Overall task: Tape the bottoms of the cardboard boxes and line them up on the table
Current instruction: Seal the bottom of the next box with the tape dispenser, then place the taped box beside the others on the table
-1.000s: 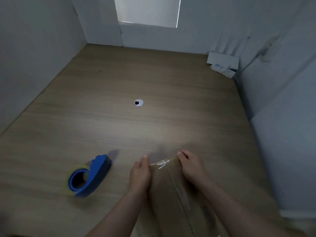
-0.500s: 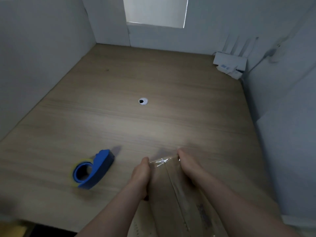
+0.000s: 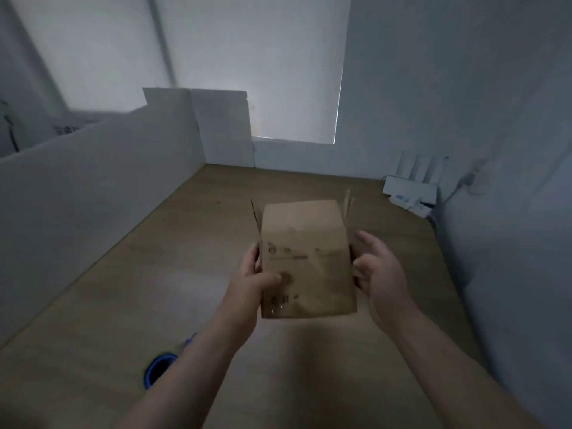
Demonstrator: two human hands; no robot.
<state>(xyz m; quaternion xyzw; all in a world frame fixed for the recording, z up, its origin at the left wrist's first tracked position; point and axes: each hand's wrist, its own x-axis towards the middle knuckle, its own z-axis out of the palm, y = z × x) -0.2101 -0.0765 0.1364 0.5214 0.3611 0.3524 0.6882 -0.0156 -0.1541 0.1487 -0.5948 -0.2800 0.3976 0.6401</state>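
A small brown cardboard box [image 3: 306, 258] is held up above the wooden table [image 3: 185, 258], its open flaps pointing away from me. My left hand [image 3: 250, 280] grips its left side, thumb across the near face. My right hand [image 3: 379, 274] holds the right side with fingers loosely bent against it. A strip of clear tape shows at the box's lower near edge. The blue tape dispenser [image 3: 158, 366] lies on the table at the lower left, partly hidden behind my left forearm.
White partition walls enclose the table on the left, back and right. A white router [image 3: 408, 193] with antennas sits in the far right corner, with a cable running up the right wall.
The box was lying on the table edge under both hands; now it is lifted and held out over the table. The view has tilted upward.
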